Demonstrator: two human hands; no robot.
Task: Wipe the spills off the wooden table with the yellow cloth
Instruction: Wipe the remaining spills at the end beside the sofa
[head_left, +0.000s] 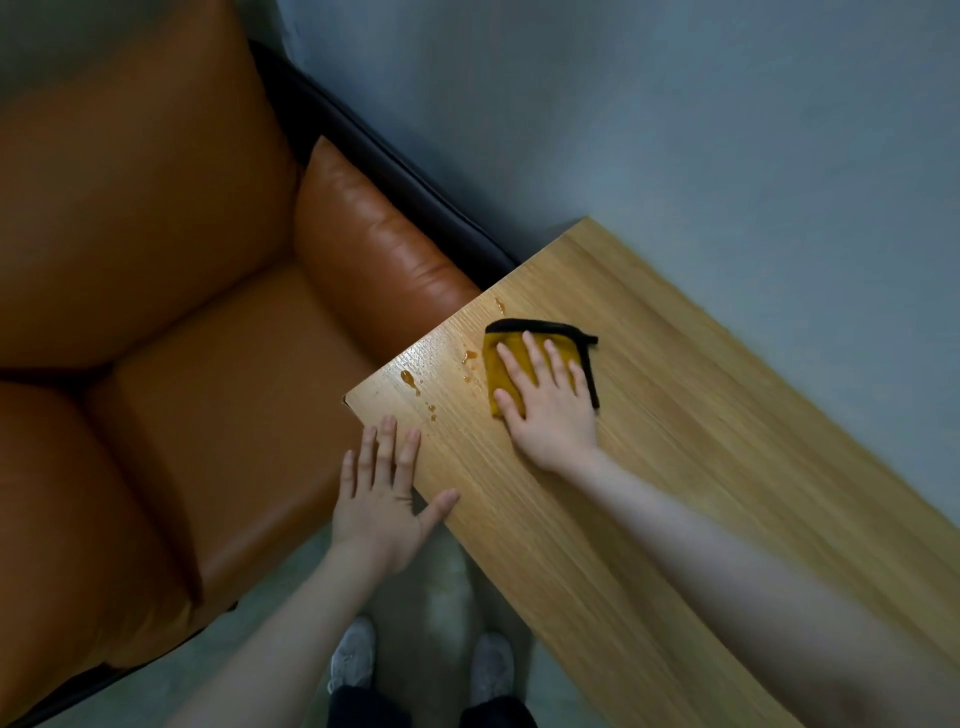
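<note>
Bare wooden table (675, 415) lies open to the right; the sofa armrest (374, 249) apparently crowds its left end.

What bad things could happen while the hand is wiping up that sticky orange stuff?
The drops sit close to the table corner beside the sofa, so a wipe that way might push them onto the seat. The cloth is folded small under the right hand, so it may smear rather than soak. The left hand rests at the table edge and could slip off.

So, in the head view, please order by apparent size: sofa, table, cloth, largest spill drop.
1. Sofa
2. Table, nearer the camera, so unsure against the sofa
3. Cloth
4. Spill drop
</note>
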